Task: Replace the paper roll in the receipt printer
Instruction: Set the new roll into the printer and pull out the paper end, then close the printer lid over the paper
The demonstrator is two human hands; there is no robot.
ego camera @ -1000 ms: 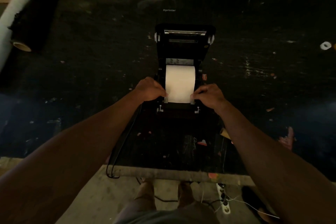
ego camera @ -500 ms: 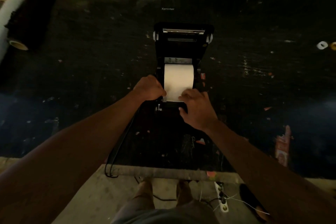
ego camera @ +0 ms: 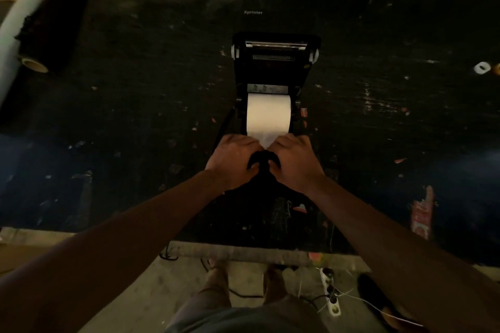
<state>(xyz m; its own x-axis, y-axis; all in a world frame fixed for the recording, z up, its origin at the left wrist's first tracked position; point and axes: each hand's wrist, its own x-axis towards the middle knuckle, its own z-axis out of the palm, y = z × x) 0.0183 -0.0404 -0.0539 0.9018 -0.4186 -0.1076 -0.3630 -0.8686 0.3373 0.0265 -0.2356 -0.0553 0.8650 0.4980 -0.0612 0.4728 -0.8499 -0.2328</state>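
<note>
A black receipt printer [ego camera: 276, 67] stands on the dark table with its lid swung open away from me. A white paper roll [ego camera: 268, 115] lies in its bay. My left hand [ego camera: 232, 161] and my right hand [ego camera: 293, 161] sit side by side at the printer's near edge, fingertips pinching the loose end of the paper [ego camera: 266, 141] between them. The thumbs curl under, over a dark part of the printer's front. The printer's front is hidden under both hands.
A long white roll on a cardboard core [ego camera: 16, 35] lies at the far left beside a black bundle [ego camera: 62, 11]. A small white ring [ego camera: 482, 67] sits at the far right. A cable [ego camera: 167, 253] hangs off the table's front edge [ego camera: 243, 250]; a power strip [ego camera: 330, 292] lies on the floor.
Both hands came in from the sides of the roll to the middle of its near edge. The paper's loose end is now drawn toward me between the fingertips.
</note>
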